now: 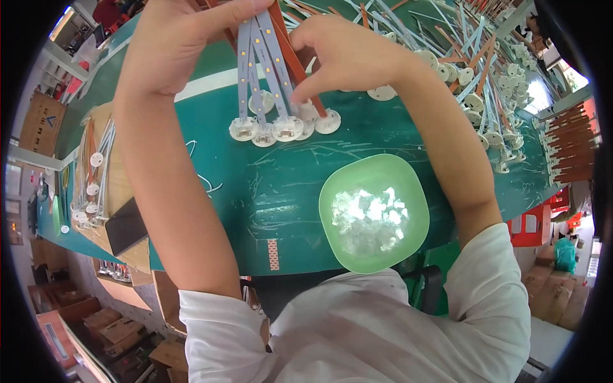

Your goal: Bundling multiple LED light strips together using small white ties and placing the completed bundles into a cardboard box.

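Observation:
My left hand (175,38) is closed round the upper ends of several LED strips (243,70), at the top of the picture. The strips fan downward, pale grey faces with small yellow chips, and one shows an orange-brown side. Round white end caps (287,128) at their lower ends are grouped near the green table surface. On the right of the bunch, my right hand (338,54) is curled at the orange-brown strip (295,64), its thumb across it; other fingers are partly hidden. Below sits a light green bowl (421,210) with small shiny clear pieces (370,217).
A large pile of similar strips with white caps (491,121) covers the far right of the table (281,179). More strips lie on cardboard (128,210) at the left, by a dark flat object (126,228). Boxes (121,329) stand below the table's left edge.

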A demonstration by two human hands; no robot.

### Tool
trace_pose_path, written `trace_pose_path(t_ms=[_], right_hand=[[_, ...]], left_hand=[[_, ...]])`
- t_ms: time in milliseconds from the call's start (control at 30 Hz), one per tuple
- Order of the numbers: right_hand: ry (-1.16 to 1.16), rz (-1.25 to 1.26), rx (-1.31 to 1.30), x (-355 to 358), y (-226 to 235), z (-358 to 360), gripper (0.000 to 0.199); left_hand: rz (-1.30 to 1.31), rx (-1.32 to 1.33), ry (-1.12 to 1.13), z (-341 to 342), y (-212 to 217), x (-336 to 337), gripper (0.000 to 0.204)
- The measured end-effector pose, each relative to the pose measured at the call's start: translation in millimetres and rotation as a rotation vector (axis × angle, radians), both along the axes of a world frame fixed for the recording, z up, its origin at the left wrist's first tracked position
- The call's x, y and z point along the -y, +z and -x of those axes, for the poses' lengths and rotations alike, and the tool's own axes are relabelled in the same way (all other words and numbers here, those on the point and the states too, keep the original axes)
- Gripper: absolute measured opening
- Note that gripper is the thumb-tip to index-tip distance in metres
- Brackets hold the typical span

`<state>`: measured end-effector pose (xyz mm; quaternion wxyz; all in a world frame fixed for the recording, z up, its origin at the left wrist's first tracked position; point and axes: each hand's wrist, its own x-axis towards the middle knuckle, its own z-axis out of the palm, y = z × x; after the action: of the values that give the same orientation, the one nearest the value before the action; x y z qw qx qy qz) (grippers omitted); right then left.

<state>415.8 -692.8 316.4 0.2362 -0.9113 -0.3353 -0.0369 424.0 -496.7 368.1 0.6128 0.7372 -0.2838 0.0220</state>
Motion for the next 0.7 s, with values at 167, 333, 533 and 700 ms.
trace_pose_path(t_ms=[167, 333, 533, 700], right_hand=[[0.056, -0.032, 0.025, 1, 1, -4, 0.024], [0.009, -0.124, -0.226, -11, 28, 18, 0.027], [-0.007, 0.018, 0.07, -9, 6, 23, 0.023], [0.137, -0.171, -0.044, -2, 2, 4, 0.019]], left_hand=[[-0.02, 0.075, 0.081, 1, 0, -1, 0.029], [-0.056, 0.114, 0.083, 8, 4, -2, 0.025], [-0.053, 0.075, 0.061, 4, 0, -1, 0.026], [-0.095, 0.136, 0.113, 7, 0, 3, 0.027]])
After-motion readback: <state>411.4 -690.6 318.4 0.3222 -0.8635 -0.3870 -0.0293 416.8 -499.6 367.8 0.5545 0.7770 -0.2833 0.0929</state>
